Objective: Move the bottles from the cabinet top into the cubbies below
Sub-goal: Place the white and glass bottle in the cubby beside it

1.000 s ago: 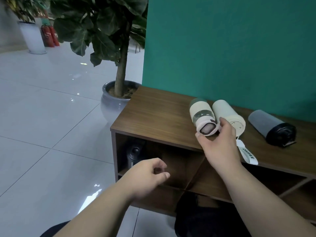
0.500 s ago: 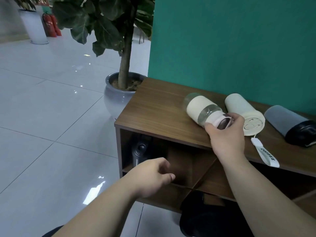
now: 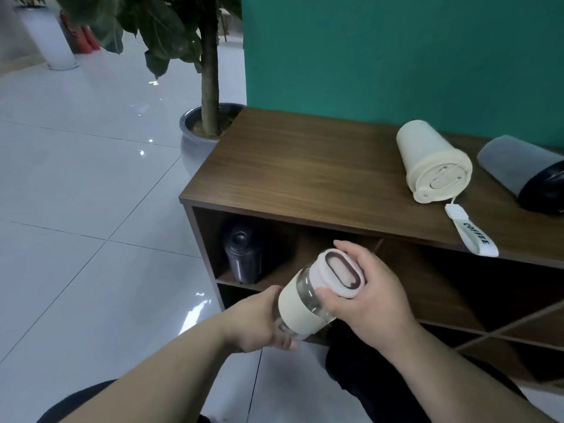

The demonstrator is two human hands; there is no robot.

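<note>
A glass bottle with a cream sleeve and pink lid is held in the air in front of the cubbies, below the cabinet top. My right hand grips its lid end and my left hand holds its base. A cream bottle with a white "COFFEE" strap lies on its side on the cabinet top. To its right lies a grey bottle with a black cap, partly cut off by the frame edge. A dark bottle stands in the upper left cubby.
A potted tree in a grey pot stands just left of the cabinet. A teal wall backs the cabinet. Glossy white tiles cover the floor to the left. Diagonal dividers cross the right-hand cubbies.
My right hand lifted the glass bottle off the cabinet top and brought it down in front of the cubbies. My left hand rose and took hold of its base.
</note>
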